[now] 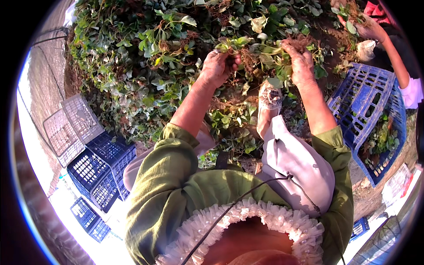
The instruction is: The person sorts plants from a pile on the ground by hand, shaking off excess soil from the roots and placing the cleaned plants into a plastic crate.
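Observation:
My left hand (220, 66) is closed on a small leafy plant with thin roots (235, 44), fingers curled around its stem. To the right, my right hand (299, 64) grips a bunch of seedlings (278, 59), its brown roots showing above the fingers and its leaves hanging to the left. The two hands are apart, both over a large heap of uprooted leafy plants (132, 66) that look like strawberry seedlings. Between my forearms a patterned shoe (270, 96) rests among loose leaves.
At the right, a blue plastic crate (381, 132) holds plants under a tilted crate-like panel. A co-worker's hand (367, 28) holds plants at the upper right, near a light shoe (366, 49). Dark crates (96, 172) and pale crates (73, 126) are stacked at the left.

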The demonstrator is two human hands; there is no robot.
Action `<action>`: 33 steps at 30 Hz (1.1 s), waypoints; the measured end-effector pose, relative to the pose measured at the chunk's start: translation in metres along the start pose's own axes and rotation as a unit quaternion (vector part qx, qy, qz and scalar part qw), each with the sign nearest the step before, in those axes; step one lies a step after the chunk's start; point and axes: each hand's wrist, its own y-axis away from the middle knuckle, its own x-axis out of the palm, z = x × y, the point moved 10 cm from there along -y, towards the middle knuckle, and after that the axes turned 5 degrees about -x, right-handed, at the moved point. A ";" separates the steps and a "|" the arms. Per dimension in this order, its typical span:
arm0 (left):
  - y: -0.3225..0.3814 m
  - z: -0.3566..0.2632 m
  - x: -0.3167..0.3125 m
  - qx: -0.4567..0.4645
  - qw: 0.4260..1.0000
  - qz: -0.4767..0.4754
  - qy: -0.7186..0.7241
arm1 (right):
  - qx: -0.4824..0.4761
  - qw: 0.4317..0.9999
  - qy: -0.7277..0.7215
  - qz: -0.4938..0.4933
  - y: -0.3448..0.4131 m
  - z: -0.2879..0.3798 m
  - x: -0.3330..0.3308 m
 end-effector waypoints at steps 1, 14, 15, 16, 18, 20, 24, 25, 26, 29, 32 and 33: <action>0.000 -0.002 0.001 0.015 1.000 0.012 0.007 | -0.004 1.000 -0.002 -0.014 -0.005 -0.002 -0.011; 0.008 -0.029 0.024 0.205 0.974 0.065 -0.076 | 0.022 0.963 0.230 0.141 -0.003 -0.015 0.006; 0.017 -0.036 0.035 0.255 0.958 0.088 -0.095 | 0.054 0.986 0.015 0.158 0.009 -0.010 0.024; 0.022 -0.035 0.040 0.265 0.948 0.073 -0.162 | 0.074 0.982 0.023 0.170 0.013 -0.013 0.035; 0.026 -0.033 0.055 0.300 0.896 0.057 -0.324 | 0.114 0.977 0.011 0.182 0.025 -0.013 0.058; 0.035 -0.030 0.073 0.356 0.820 0.059 -0.445 | 0.104 0.979 0.009 0.172 0.018 -0.034 0.050; 0.030 -0.030 0.052 0.315 0.816 -0.002 -0.485 | 0.092 0.992 0.017 0.090 0.013 -0.027 0.030; 0.018 -0.023 0.036 0.252 0.849 -0.039 -0.462 | 0.090 0.993 0.032 0.062 0.013 -0.026 0.016; 0.011 -0.024 0.024 0.225 0.876 -0.050 -0.423 | 0.122 0.991 0.009 0.057 0.008 -0.041 0.002; 0.002 -0.031 -0.005 0.262 0.847 -0.103 -0.451 | 0.045 0.994 0.080 0.062 0.001 -0.021 -0.012; -0.001 -0.031 0.006 0.297 0.794 -0.088 -0.523 | 0.017 0.979 0.190 0.071 -0.011 -0.023 -0.038; 0.001 -0.034 0.013 0.314 0.769 -0.084 -0.551 | -0.009 0.966 0.245 0.084 -0.013 -0.014 -0.036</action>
